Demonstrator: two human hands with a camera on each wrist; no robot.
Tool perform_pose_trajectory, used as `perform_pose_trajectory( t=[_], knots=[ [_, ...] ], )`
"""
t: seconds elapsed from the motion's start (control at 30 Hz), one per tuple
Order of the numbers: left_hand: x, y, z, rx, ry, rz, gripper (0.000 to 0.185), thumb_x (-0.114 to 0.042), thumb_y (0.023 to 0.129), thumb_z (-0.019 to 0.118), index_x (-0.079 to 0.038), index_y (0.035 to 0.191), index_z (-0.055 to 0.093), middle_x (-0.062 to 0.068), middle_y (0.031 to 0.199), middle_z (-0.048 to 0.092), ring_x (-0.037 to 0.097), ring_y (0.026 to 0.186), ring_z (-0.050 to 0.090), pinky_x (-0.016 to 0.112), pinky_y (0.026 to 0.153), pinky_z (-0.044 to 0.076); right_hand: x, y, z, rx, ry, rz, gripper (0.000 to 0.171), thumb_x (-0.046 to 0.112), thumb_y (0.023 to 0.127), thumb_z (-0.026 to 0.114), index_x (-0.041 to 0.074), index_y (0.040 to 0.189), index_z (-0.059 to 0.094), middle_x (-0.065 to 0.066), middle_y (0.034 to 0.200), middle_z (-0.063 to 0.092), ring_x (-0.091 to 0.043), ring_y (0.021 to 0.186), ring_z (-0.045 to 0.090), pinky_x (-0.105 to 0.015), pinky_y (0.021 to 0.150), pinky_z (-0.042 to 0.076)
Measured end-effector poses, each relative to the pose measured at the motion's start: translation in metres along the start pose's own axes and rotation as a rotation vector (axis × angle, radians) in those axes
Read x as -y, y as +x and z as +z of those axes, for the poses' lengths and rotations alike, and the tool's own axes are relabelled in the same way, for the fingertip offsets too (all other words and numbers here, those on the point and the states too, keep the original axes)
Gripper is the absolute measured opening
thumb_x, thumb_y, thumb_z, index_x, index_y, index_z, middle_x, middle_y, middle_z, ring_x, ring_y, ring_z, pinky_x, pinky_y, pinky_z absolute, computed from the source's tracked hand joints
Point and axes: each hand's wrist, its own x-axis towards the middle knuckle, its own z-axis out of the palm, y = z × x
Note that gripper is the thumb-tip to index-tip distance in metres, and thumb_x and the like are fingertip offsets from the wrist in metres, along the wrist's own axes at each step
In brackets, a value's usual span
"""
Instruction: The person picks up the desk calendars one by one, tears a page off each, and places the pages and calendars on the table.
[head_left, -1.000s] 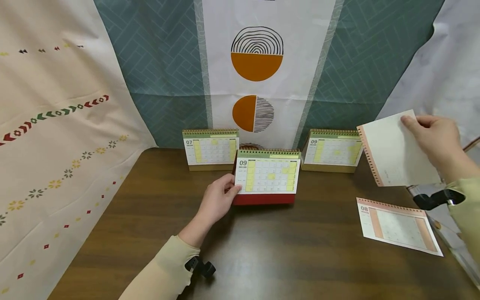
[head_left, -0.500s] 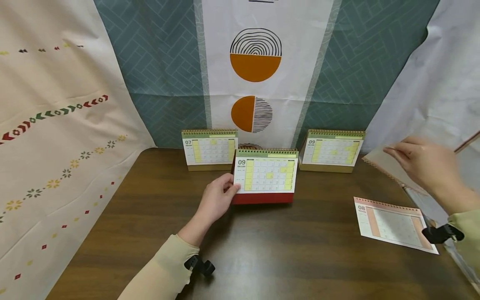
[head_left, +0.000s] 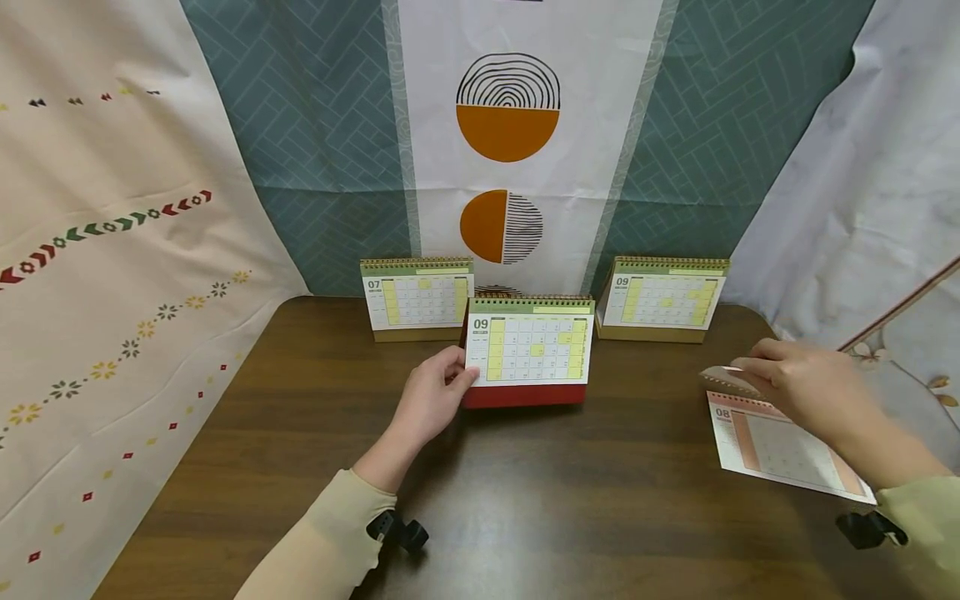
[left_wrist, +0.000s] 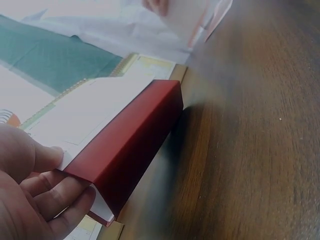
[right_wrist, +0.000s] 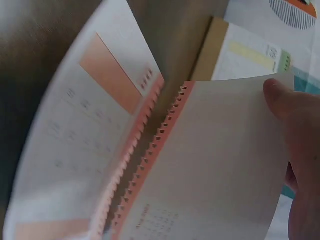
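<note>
In the head view a desk calendar (head_left: pixel 528 350) with a red base stands mid-table, its page marked 09. My left hand (head_left: pixel 427 396) grips its left edge; in the left wrist view the thumb lies on the white page and the fingers reach inside the red stand (left_wrist: pixel 135 127). At the right, my right hand (head_left: pixel 810 392) pinches a loose calendar page (right_wrist: pixel 220 150) with a punched pink edge, seen nearly edge-on from the head. Right below it, a second loose page (head_left: pixel 787 454) marked 08 lies on the table, partly hidden by the hand and wrist.
Two more desk calendars with tan bases stand at the back: one marked 07 (head_left: pixel 420 300) on the left, another marked 09 (head_left: pixel 663 300) on the right. Patterned cloth (head_left: pixel 330 125) hangs behind the brown wooden table (head_left: pixel 585 517).
My right hand has brought the loose page down and inward from the upper right, tipping it from face-on to nearly flat over the 08 page. The left hand keeps its grip on the red-based calendar.
</note>
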Motion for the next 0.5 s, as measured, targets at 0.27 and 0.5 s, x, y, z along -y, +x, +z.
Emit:
perform_pose_trajectory(
  t=[0.27,0.5],
  knots=[
    [0.000,0.000,0.000,0.007,-0.002,0.010,0.007,-0.011,0.106,0.076,-0.010,0.112,0.073,0.000,0.089,0.077,0.020,0.077,0.061,0.037,0.069,0.045,0.022,-0.018,0.017,0.024,0.059,0.038,0.079,0.054,0.120,0.027,0.008,0.089,0.084,0.001,0.081,0.067,-0.014,0.055,0.058,-0.034,0.041,0.041],
    [0.001,0.000,0.000,0.020,0.001,-0.002,0.005,-0.012,0.107,0.075,-0.011,0.112,0.072,-0.001,0.091,0.077,0.020,0.078,0.061,0.036,0.068,0.045,0.041,-0.029,0.026,0.025,0.075,0.093,0.074,0.063,0.117,0.037,0.017,0.081,0.082,0.011,0.078,0.066,-0.002,0.054,0.052,-0.029,0.043,0.038]
  ],
)
